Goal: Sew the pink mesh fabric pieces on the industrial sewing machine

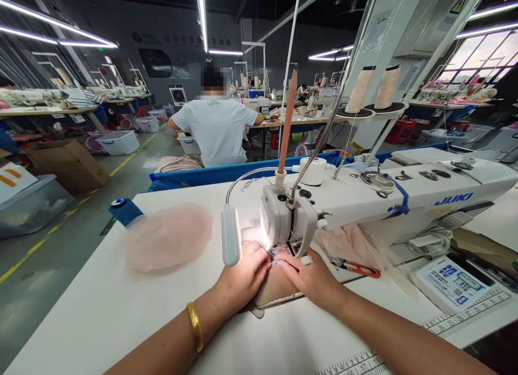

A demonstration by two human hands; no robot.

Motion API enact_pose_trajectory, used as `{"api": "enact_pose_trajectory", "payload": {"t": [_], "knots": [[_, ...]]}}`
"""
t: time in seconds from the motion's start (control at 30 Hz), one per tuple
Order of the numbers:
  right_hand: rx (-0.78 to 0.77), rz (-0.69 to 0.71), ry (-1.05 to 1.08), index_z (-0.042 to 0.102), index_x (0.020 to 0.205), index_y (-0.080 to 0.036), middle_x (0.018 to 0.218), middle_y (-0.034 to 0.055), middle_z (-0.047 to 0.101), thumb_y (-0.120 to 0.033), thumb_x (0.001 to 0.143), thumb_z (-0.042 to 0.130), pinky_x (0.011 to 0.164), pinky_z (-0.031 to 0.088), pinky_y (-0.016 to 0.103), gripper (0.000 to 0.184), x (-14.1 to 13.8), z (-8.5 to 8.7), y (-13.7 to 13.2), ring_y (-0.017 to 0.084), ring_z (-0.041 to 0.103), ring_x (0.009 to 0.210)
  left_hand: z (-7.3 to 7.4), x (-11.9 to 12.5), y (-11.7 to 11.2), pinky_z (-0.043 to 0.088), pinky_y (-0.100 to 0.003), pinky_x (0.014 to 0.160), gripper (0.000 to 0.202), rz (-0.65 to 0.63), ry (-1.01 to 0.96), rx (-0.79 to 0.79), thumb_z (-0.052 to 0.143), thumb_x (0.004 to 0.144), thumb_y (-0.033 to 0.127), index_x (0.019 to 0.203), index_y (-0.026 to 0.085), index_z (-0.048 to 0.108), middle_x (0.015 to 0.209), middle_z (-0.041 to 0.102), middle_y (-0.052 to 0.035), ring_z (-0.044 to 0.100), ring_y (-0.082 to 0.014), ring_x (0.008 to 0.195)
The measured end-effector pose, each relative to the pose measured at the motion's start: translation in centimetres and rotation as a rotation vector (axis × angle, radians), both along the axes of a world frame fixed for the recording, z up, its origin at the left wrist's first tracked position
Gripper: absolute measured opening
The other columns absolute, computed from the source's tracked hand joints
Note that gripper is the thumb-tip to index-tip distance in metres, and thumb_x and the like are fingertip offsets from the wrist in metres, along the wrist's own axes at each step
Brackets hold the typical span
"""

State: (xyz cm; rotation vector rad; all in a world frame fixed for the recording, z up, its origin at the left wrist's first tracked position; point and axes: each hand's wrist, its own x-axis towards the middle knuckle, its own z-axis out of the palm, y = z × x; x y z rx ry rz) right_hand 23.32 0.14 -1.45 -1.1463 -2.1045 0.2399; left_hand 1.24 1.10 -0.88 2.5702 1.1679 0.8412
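Note:
A white JUKI sewing machine [283, 213] stands on the table, its lit needle area between my two hands. My left hand [245, 267] is left of the presser foot, fingers bent and pressed together on a small piece of light, thin fabric [275, 255]. From the right, my right hand [318, 278] pinches the same fabric close to the foot, its fingertips partly behind the machine head. Both hands rest low near the needle plate. The needle tip and most of the fabric are hidden by fingers. Sheer pink fabric [348, 243] lies bunched behind my right hand.
Orange-handled thread snips [360, 268] lie right of my right hand. A grey lamp [230, 234] hangs beside my left hand. Sheer pink fabric [170, 240] and a blue thread cone [125, 211] are at left. A person in a light shirt [218, 129] sits ahead.

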Motion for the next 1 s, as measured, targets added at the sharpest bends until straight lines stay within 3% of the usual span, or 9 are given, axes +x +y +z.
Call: {"api": "enact_pose_trajectory", "payload": {"t": [0.13,0.33,0.57,0.77,1.0], "knots": [[0.006,0.055,0.001,0.075,0.101,-0.025,0.105,0.0048,0.077,-0.024,0.104,0.052,0.093,0.057,0.039,0.024,0.0,-0.2,0.1,0.024,0.070,0.097,-0.2,-0.2,0.3,0.045,-0.032,0.079,0.015,-0.015,-0.013,0.017,0.053,0.101,0.016,0.087,0.020,0.059,0.087,0.059,-0.0019,0.055,-0.0193,0.084],[0.197,0.120,-0.095,0.076,0.104,-0.023,0.103,0.0087,0.074,-0.012,0.098,0.051,0.087,0.056,0.040,0.028,0.4,-0.9,0.0,0.026,0.065,0.094,-0.1,-0.8,0.0,0.046,-0.031,0.077,0.020,-0.057,0.029,0.068,0.051,0.098,0.009,0.090,0.021,0.065,0.087,0.062,-0.0032,0.055,-0.0197,0.083],[0.136,0.162,-0.195,0.073,0.100,-0.023,0.103,0.0076,0.072,-0.004,0.090,0.051,0.084,0.054,0.035,0.031,1.1,0.1,-0.7,0.024,0.062,0.094,0.4,-0.9,-0.7,0.049,-0.034,0.078,0.029,-0.126,0.058,0.219,0.046,0.101,0.007,0.096,0.021,0.071,0.089,0.069,-0.0046,0.056,-0.0198,0.083],[0.132,0.163,-0.185,0.073,0.101,-0.022,0.103,0.0064,0.073,-0.002,0.086,0.053,0.084,0.054,0.036,0.032,1.2,0.1,-0.7,0.025,0.060,0.094,0.6,-0.9,-0.8,0.051,-0.036,0.081,0.029,-0.112,0.086,0.247,0.046,0.102,0.009,0.100,0.021,0.073,0.094,0.073,-0.0057,0.058,-0.0209,0.084],[0.124,0.089,-0.182,0.073,0.108,-0.021,0.111,0.0106,0.073,-0.003,0.089,0.051,0.088,0.058,0.040,0.034,0.8,0.4,-0.7,0.027,0.065,0.102,0.8,-0.9,-0.1,0.053,-0.037,0.078,0.032,-0.058,0.116,0.240,0.043,0.103,0.013,0.098,0.022,0.073,0.094,0.073,-0.0050,0.062,-0.0225,0.085]]}}
